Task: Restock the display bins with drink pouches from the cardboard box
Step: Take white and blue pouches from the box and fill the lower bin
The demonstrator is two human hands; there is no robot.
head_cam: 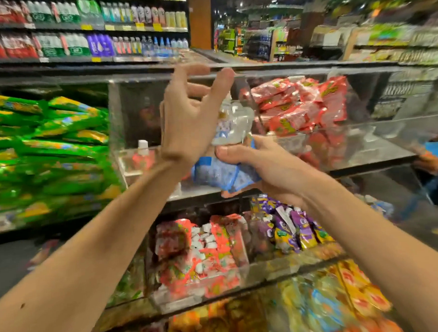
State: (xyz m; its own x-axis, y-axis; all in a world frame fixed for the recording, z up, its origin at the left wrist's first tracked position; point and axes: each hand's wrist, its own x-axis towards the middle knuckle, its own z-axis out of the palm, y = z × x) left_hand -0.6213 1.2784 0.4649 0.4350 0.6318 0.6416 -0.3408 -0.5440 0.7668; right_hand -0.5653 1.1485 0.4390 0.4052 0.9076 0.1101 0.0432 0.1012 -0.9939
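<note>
Head cam, and it's pretty blurry. Using the middle clear bin [114,124] on the top tier as the anchor: both your hands are up right in front of it, close together.

Your right hand [265,164] is clamped around a bunch of blue drink pouches [215,174], thumb on top, at the bin's front lip. One clearer pouch [236,125] sticks up out of that bunch.

Your left hand [186,117] is just left of that pouch, fingers and thumb spread wide, not gripping anything. I can't tell if it's touching the pouch.

Inside the bin, at its left end, there's one pink pouch [143,153] with a white cap.

Left of the bin are green packs [51,151], right of it red packs [305,105]. Below it are pink white-capped pouches [203,253], and purple pouches [289,225] below and to the right. Bottle shelves [84,34] run behind and above it.
</note>
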